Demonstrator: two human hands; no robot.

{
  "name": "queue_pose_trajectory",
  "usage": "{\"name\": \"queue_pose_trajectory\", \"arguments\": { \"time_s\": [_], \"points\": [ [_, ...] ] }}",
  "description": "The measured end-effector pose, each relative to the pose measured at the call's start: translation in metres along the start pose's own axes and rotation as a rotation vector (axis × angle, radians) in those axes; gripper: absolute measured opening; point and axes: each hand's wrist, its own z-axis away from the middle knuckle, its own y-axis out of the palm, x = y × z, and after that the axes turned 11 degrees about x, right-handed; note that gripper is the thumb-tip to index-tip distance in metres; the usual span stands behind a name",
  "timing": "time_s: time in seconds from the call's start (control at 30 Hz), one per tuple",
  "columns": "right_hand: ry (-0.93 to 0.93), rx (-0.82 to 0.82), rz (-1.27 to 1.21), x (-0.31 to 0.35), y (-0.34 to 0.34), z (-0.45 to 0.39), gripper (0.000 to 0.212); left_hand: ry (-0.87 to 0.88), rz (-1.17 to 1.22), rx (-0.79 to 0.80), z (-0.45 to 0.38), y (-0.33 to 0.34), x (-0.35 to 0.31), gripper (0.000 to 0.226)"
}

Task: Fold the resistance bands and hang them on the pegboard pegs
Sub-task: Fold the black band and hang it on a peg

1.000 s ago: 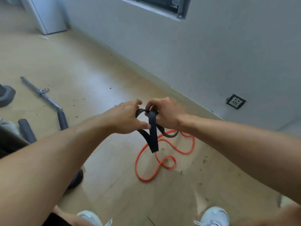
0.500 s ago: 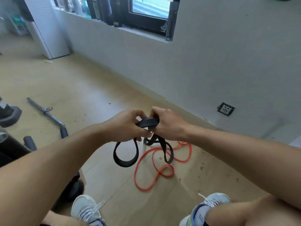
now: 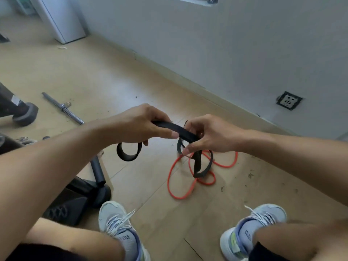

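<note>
Both hands are raised above the floor, a short way apart, each clamped on the same flat black rubber resistance band (image 3: 177,129). The left hand (image 3: 139,125) grips one end of the band's taut middle stretch, fingers curled over it and thumb pressed along its underside; a loop of the band hangs below this hand. The right hand (image 3: 209,134) pinches the other end of that stretch between thumb and curled fingers, and a second, longer loop dangles from it, twisted, reaching down in front of the floor.

A thin orange rubber resistance band (image 3: 180,185) lies loose in tangled curves on the light wooden floor (image 3: 94,72), directly beneath and beyond the right hand; whether the hanging black loop touches it cannot be told. No pegboard or container appears in the view.

Two pale grey lace-up trainers (image 3: 120,227) stand on the floor at the bottom of the picture, with bare knees beside them. To the left lie a chrome metal bar with a black handle (image 3: 64,108) and a black cylindrical foam roller pad (image 3: 98,172), next to the dark base of an exercise machine (image 3: 75,202). A grey painted wall (image 3: 226,44) runs along the far side, with a dark-framed electrical socket (image 3: 289,100) set low in it, and a white cabinet (image 3: 62,17) stands in the far left corner.
</note>
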Motion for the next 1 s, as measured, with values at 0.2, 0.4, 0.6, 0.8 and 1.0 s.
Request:
{"name": "queue_pose_trajectory", "arguments": {
  "time_s": [0.2,0.4,0.6,0.8,1.0],
  "points": [
    [0.043,-0.009,0.031,-0.022,0.001,-0.005,0.02,0.294,0.116,-0.307,0.001,-0.004,-0.017,0.013],
    [0.149,-0.079,0.008,-0.04,-0.021,-0.003,0.017,0.28,0.204,-0.482,0.003,-0.018,0.007,0.025],
    [0.214,-0.11,0.187,-0.04,-0.023,-0.007,0.016,0.326,0.255,-0.564,0.011,-0.024,0.009,0.032],
    [0.369,-0.016,0.317,-0.056,-0.025,-0.004,0.014,0.326,0.325,-0.588,0.015,-0.031,0.016,0.021],
    [0.316,-0.284,0.207,-0.069,-0.033,0.002,0.009,0.077,0.293,-0.389,0.018,-0.04,0.041,0.022]
  ]
}}
